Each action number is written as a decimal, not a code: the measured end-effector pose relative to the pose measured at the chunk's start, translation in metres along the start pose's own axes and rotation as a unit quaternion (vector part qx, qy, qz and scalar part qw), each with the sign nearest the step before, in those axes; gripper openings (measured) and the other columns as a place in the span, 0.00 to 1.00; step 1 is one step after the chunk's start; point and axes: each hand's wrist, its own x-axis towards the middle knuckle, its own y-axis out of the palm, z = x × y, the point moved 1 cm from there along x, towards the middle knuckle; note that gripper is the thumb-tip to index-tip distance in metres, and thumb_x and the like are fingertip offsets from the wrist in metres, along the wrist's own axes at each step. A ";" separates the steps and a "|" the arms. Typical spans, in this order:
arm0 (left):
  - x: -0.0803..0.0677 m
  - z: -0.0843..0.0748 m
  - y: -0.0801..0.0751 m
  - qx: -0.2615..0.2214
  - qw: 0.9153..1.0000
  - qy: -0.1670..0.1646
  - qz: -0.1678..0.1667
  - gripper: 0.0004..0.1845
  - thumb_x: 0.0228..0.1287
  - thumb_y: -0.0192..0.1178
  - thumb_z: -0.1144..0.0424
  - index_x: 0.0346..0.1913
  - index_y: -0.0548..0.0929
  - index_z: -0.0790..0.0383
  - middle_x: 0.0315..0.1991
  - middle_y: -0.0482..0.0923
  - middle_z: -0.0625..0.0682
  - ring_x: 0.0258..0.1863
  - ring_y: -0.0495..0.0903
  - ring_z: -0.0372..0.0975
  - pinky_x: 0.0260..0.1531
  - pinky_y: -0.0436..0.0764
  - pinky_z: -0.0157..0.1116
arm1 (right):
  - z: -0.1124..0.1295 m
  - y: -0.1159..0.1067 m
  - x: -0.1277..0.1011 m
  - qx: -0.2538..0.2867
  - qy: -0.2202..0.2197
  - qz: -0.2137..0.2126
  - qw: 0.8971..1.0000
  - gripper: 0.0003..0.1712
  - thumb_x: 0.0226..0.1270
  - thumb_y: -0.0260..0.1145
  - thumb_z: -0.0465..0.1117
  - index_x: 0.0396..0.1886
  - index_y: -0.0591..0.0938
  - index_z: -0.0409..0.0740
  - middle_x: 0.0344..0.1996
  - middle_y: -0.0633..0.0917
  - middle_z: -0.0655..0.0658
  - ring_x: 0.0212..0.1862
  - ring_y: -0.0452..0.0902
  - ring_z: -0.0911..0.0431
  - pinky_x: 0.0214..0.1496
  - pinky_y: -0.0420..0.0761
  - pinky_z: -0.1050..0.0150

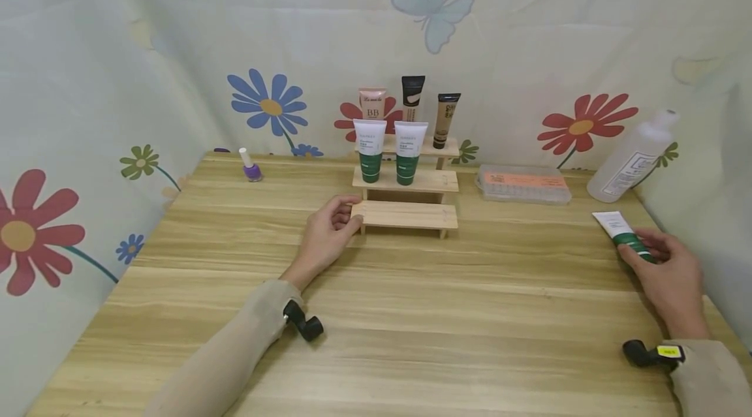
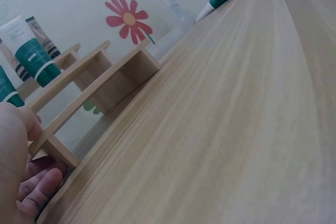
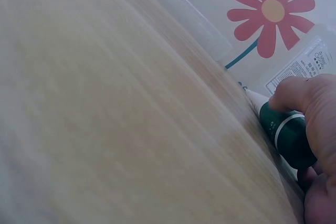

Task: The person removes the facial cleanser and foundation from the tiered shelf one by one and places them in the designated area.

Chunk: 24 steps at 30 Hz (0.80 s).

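Note:
My left hand pinches the left end of the lowest step of a three-tier wooden stand, thumb on top and fingers curled at the edge. At the far right, my right hand holds a white-and-green squeeze tube by its green capped end, its white end pointing away to the left. In the right wrist view the tube lies close over the table. Two matching tubes stand upright on the middle step. On the top step are a pink BB cream tube, a black-topped tube and a gold tube.
A clear plastic case with an orange label lies right of the stand. Behind my right hand a translucent bottle leans to the right. A purple nail polish bottle stands at the back left of the wooden table. A flowered curtain hangs behind.

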 end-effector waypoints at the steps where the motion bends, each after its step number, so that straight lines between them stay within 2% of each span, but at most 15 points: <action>1: 0.000 -0.001 0.000 0.000 1.000 0.000 0.000 0.16 0.80 0.68 0.61 0.66 0.86 0.52 0.52 0.88 0.53 0.49 0.87 0.43 0.47 0.86 0.32 | 0.000 0.000 0.000 0.000 0.002 0.000 1.000 0.38 0.78 0.75 0.51 0.77 0.78 0.34 0.56 0.80 0.50 0.45 0.66 0.78 0.46 0.67 0.77; 9: 0.000 -0.002 0.000 0.001 1.000 -0.002 0.003 0.17 0.81 0.68 0.60 0.67 0.86 0.52 0.52 0.88 0.53 0.50 0.87 0.42 0.48 0.86 0.32 | 0.003 0.000 0.000 -0.006 0.020 -0.005 1.000 0.39 0.78 0.75 0.52 0.79 0.77 0.36 0.58 0.79 0.50 0.46 0.65 0.78 0.47 0.66 0.75; 12: 0.001 -0.003 0.000 0.001 1.000 0.000 0.002 0.17 0.81 0.68 0.61 0.67 0.86 0.52 0.52 0.88 0.53 0.50 0.87 0.42 0.48 0.86 0.33 | 0.006 0.000 0.000 0.000 0.030 -0.025 0.999 0.38 0.78 0.75 0.50 0.80 0.77 0.39 0.61 0.80 0.50 0.49 0.64 0.78 0.51 0.66 0.75; 15: 0.001 -0.002 0.000 -0.002 1.000 0.003 0.001 0.17 0.80 0.68 0.61 0.67 0.86 0.53 0.52 0.88 0.53 0.49 0.87 0.43 0.48 0.86 0.33 | 0.012 0.001 -0.004 0.025 0.036 -0.070 0.997 0.36 0.76 0.76 0.48 0.79 0.79 0.46 0.58 0.77 0.61 0.51 0.64 0.78 0.55 0.65 0.74; 18: 0.001 -0.001 0.000 -0.003 1.000 0.002 0.002 0.17 0.80 0.69 0.61 0.66 0.86 0.53 0.52 0.88 0.54 0.49 0.87 0.44 0.47 0.86 0.33 | 0.021 0.004 -0.009 0.063 0.017 -0.132 0.989 0.34 0.72 0.77 0.46 0.77 0.81 0.54 0.56 0.68 0.71 0.54 0.64 0.78 0.57 0.63 0.73; 21: 0.000 0.000 0.001 -0.003 1.000 0.001 0.002 0.17 0.79 0.69 0.61 0.66 0.87 0.54 0.52 0.89 0.54 0.49 0.87 0.44 0.47 0.86 0.34 | 0.033 0.008 -0.013 0.098 -0.018 -0.183 0.978 0.34 0.70 0.78 0.45 0.75 0.82 0.59 0.57 0.64 0.72 0.57 0.64 0.76 0.59 0.62 0.71; 24: 0.000 -0.001 0.001 -0.003 1.000 0.002 -0.001 0.17 0.80 0.69 0.61 0.66 0.87 0.54 0.52 0.89 0.54 0.49 0.88 0.43 0.48 0.86 0.34 | 0.050 0.015 -0.015 0.116 -0.038 -0.198 0.972 0.36 0.70 0.79 0.45 0.76 0.80 0.61 0.62 0.68 0.71 0.61 0.66 0.75 0.61 0.62 0.69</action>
